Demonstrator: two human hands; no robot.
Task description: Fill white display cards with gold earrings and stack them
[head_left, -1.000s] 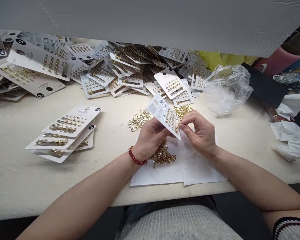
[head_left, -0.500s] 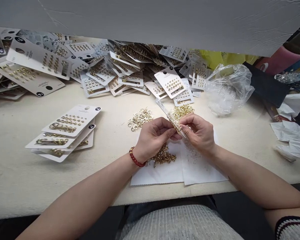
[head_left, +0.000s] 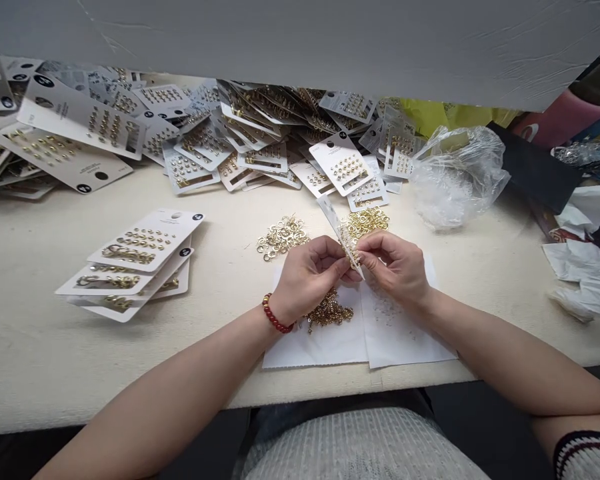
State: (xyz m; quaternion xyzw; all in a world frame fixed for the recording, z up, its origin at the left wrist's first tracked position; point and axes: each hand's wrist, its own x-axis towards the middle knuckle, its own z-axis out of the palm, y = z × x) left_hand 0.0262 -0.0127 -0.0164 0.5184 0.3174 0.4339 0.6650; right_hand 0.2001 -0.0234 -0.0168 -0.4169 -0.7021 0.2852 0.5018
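Observation:
My left hand [head_left: 307, 277] pinches a white earring card [head_left: 336, 225], held nearly edge-on above the table, gold studs along its lower part. My right hand [head_left: 395, 267] is closed in a pinch against the card's lower edge from the other side; what its fingertips hold is too small to make out. Under the hands lie two white paper sheets [head_left: 340, 343] with a heap of gold earrings [head_left: 330, 312]. Two more loose gold heaps [head_left: 281, 237] [head_left: 367, 220] lie just beyond my hands.
A small stack of filled cards [head_left: 135, 267] sits at the left. A big pile of earring cards [head_left: 240, 133] spans the back of the cream table [head_left: 55, 347]. A crumpled clear plastic bag [head_left: 455, 177] and white wrappings [head_left: 580, 273] lie at the right.
The card has turned from facing me flat to nearly edge-on and dropped slightly. Both hands stay pinched on it in about the same place.

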